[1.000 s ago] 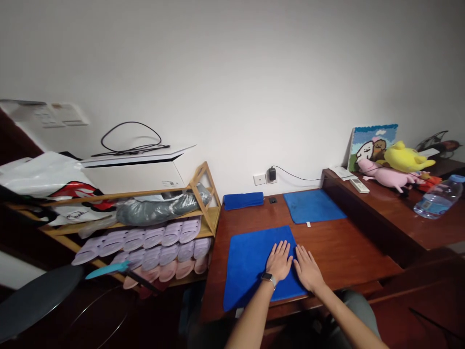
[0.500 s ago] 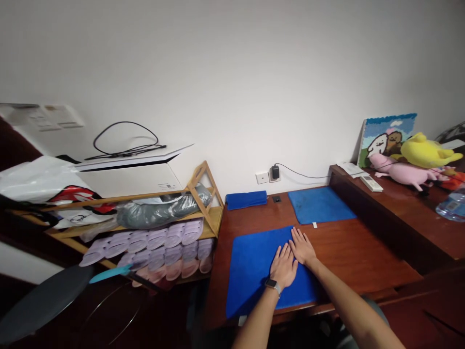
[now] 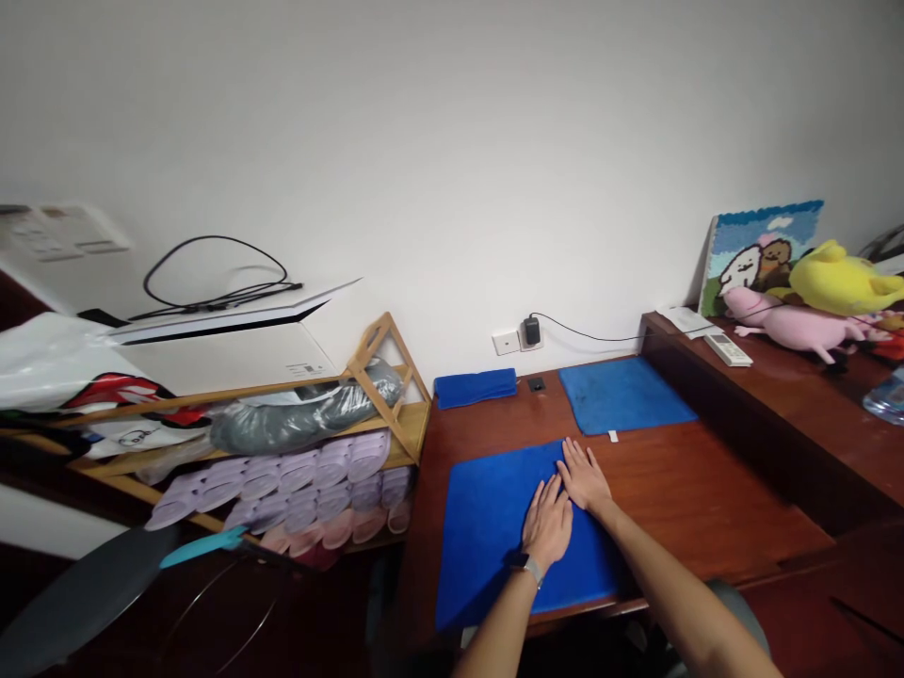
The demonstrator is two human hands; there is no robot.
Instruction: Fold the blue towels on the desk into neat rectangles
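A bright blue cloth (image 3: 487,527) lies spread flat on the brown wooden table (image 3: 696,499), near its front edge. My left hand (image 3: 549,524), with a watch at the wrist, rests flat on the cloth with fingers stretched out. Just beyond it my right hand (image 3: 585,478) lies flat over the cloth's far right corner, fingers extended. The two hands touch or nearly touch. Behind them a lighter blue cloth (image 3: 628,395) with a white tag lies flat. A folded blue cloth (image 3: 476,387) sits at the back left by the wall.
To the left a wooden rack (image 3: 392,377) holds several lilac slippers (image 3: 297,476), a grey plastic-wrapped bundle (image 3: 303,419) and a white box (image 3: 226,358). A raised ledge on the right bears a remote (image 3: 728,349), plush toys (image 3: 791,320) and a bottle (image 3: 886,397). A black charger (image 3: 531,330) is plugged into the wall.
My right hand has moved left and away from me, from beside the cloth's right edge onto its far corner. My left hand stays flat on the cloth. The view has shifted slightly.
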